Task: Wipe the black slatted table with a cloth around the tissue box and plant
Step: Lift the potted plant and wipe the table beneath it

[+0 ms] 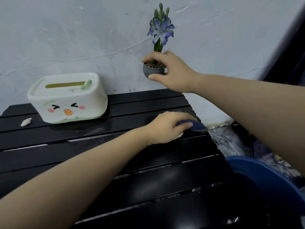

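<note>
The black slatted table (115,156) fills the lower left of the head view. My right hand (170,70) grips a small grey pot with a blue-flowered plant (153,71) and holds it in the air above the table's far right corner. My left hand (166,128) presses a dark blue cloth (197,125) flat on the slats near the table's right edge, below the lifted plant. A white tissue box (67,98) with a cartoon face and green base stands at the back left of the table.
A small white scrap (26,121) lies on the slats left of the tissue box. A blue bucket (270,176) stands beside the table's right side. A rough pale wall (82,38) runs directly behind the table. Patterned floor shows at right.
</note>
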`<state>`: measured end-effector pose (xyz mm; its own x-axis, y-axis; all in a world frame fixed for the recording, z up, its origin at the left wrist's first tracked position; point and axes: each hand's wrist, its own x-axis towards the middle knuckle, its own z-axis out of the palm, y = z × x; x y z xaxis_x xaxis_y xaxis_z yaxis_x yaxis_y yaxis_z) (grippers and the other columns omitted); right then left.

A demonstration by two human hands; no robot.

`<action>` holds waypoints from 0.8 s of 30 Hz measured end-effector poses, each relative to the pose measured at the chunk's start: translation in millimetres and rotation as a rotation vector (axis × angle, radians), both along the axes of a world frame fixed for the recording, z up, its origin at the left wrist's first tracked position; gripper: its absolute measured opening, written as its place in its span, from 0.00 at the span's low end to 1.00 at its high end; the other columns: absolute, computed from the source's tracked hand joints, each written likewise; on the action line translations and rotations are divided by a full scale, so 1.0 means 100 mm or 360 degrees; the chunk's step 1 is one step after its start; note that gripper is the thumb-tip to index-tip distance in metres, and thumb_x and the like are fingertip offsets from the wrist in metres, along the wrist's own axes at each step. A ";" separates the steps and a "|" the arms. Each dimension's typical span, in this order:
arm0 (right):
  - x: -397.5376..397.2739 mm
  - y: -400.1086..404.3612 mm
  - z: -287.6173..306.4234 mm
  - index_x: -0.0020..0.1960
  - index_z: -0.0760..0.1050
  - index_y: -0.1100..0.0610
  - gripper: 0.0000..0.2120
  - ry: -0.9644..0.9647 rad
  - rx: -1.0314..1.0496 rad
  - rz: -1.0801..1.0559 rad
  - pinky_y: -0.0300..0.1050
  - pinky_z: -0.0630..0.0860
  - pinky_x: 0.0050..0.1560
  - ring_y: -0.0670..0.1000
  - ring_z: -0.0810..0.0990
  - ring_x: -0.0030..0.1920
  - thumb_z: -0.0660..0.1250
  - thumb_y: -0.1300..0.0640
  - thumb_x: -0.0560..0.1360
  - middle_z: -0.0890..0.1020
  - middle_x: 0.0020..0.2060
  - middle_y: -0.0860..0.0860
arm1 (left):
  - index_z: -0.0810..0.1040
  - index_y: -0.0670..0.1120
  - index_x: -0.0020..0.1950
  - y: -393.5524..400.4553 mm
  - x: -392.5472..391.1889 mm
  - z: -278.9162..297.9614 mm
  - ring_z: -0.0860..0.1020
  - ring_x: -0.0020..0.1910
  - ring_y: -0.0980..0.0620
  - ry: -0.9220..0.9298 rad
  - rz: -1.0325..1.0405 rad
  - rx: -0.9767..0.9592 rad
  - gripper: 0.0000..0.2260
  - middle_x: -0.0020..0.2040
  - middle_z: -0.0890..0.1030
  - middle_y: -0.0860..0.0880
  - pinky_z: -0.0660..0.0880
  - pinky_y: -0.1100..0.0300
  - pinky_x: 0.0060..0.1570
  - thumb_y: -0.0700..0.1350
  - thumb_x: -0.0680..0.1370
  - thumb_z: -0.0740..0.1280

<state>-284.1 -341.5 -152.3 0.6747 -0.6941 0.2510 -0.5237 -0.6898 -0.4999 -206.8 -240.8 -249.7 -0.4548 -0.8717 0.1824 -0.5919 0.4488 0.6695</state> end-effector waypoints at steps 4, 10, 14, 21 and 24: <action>0.09 0.05 -0.08 0.67 0.73 0.45 0.21 0.0056 0.0078 -0.0003 0.38 0.65 0.60 0.55 0.74 0.58 0.71 0.54 0.76 0.72 0.58 0.56 | 0.79 0.47 0.62 0.38 0.08 0.12 0.81 0.56 0.52 0.0203 -0.0195 0.0271 0.12 0.55 0.84 0.50 0.76 0.49 0.59 0.48 0.82 0.62; 0.29 0.15 -0.37 0.67 0.74 0.49 0.22 0.0119 0.0172 0.0023 0.34 0.63 0.58 0.54 0.74 0.57 0.73 0.57 0.75 0.71 0.57 0.57 | 0.79 0.43 0.63 0.70 0.53 0.34 0.80 0.53 0.59 0.0614 0.0275 0.0176 0.11 0.55 0.84 0.48 0.74 0.63 0.57 0.41 0.82 0.63; 0.37 0.19 -0.56 0.67 0.75 0.49 0.21 0.0155 0.0234 0.0033 0.35 0.64 0.61 0.56 0.75 0.59 0.72 0.58 0.76 0.71 0.58 0.58 | 0.77 0.48 0.66 0.69 1.09 0.20 0.77 0.63 0.56 0.0093 0.0837 -0.0282 0.13 0.63 0.81 0.52 0.71 0.58 0.65 0.45 0.82 0.62; 0.31 0.28 -0.67 0.70 0.73 0.47 0.24 0.0106 0.0324 -0.0007 0.36 0.63 0.63 0.55 0.75 0.60 0.72 0.57 0.76 0.71 0.60 0.56 | 0.70 0.42 0.74 0.75 0.92 -0.13 0.66 0.75 0.43 -0.0450 0.1007 -0.0208 0.19 0.74 0.70 0.42 0.57 0.54 0.74 0.44 0.83 0.60; 0.19 0.36 -0.57 0.73 0.70 0.45 0.26 0.0081 0.0347 0.0019 0.31 0.60 0.64 0.51 0.73 0.66 0.70 0.58 0.78 0.72 0.66 0.55 | 0.72 0.46 0.72 0.83 0.65 -0.08 0.66 0.75 0.48 -0.0298 0.0867 -0.0202 0.17 0.74 0.71 0.45 0.59 0.54 0.75 0.44 0.82 0.60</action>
<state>-264.9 -305.5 -209.4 0.6910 -0.7202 0.0613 -0.5446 -0.5745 -0.6111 -141.7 -157.4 -258.2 0.0179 -0.9654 0.2603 -0.8626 0.1167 0.4923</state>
